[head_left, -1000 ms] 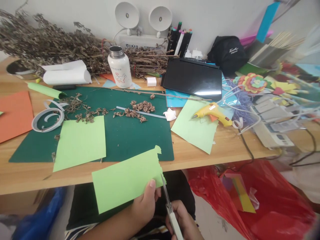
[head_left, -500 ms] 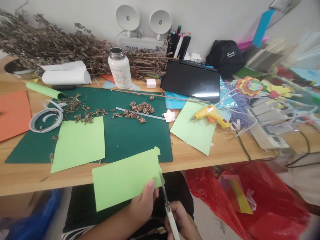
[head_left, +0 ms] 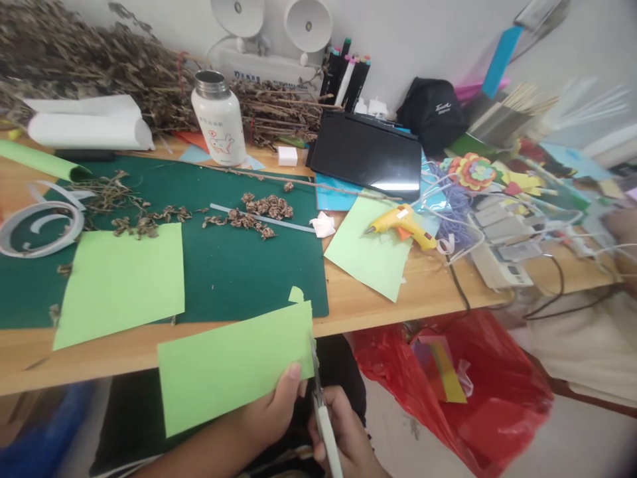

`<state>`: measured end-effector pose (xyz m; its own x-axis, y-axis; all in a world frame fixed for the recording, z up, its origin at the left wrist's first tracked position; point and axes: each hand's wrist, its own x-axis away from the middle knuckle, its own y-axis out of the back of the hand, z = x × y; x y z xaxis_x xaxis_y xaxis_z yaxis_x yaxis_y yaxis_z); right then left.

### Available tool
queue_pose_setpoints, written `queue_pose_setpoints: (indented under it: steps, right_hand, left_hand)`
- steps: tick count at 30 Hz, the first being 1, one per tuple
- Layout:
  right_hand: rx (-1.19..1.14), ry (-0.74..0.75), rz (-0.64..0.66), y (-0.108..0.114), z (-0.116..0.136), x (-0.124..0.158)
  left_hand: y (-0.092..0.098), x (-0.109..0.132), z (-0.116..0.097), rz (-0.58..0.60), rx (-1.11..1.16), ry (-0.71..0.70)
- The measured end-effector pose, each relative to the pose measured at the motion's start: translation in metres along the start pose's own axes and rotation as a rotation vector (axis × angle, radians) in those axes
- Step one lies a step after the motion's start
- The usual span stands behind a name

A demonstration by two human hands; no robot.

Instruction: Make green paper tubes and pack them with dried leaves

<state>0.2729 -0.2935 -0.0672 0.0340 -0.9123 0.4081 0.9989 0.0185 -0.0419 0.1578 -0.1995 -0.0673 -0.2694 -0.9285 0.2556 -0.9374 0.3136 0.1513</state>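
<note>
My left hand [head_left: 279,408] grips a sheet of light green paper [head_left: 229,368] by its lower right corner, thumb on top. In my right hand [head_left: 343,425] are scissors [head_left: 324,418] with white handles, their blades at the sheet's right edge. A small green paper scrap [head_left: 296,294] sits at the upper right corner of the sheet, over the dark green cutting mat [head_left: 249,279]. Another green sheet [head_left: 127,282] lies on the mat's left part. Dried flower heads [head_left: 259,212] and a thin translucent stick lie farther back on the mat.
A yellow glue gun [head_left: 403,224] rests on a pale green sheet at the right. Behind stand a white bottle [head_left: 217,123] and a black tablet [head_left: 368,156]. A tape roll [head_left: 74,229] lies left. A red bag [head_left: 502,405] hangs below the table edge. Another person's hand [head_left: 624,229] shows far right.
The view has shifted right. The scissors' blades have moved up along the sheet's right edge, and the scrap at its top corner has come away from the sheet's edge.
</note>
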Motion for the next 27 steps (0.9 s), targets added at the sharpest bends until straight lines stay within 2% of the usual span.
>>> queue_pose_setpoints:
  steps: [3, 6, 10, 15, 19, 27]
  right_hand:
    - [-0.007, 0.004, -0.005, 0.0, 0.0, -0.001]
    - [-0.011, 0.047, 0.0, 0.0, -0.009, -0.002]
    - [0.003, 0.034, -0.004, -0.001, -0.02, -0.003]
    - [0.023, 0.025, 0.001, 0.0, -0.004, -0.004]
    - [0.039, -0.018, 0.021, 0.001, 0.008, -0.004]
    - [0.004, 0.012, 0.009, -0.002, -0.001, -0.008]
  left_hand:
    - [-0.001, -0.001, 0.003, 0.075, -0.053, -0.029]
    - [-0.001, -0.001, 0.005, 0.083, -0.052, -0.051]
    - [0.001, -0.001, 0.01, 0.071, -0.035, -0.027]
    - [0.003, 0.002, 0.021, 0.14, -0.08, -0.019]
    - [0.004, 0.002, 0.023, 0.135, -0.11, -0.038]
    - [0.002, 0.001, 0.019, 0.124, -0.074, 0.004]
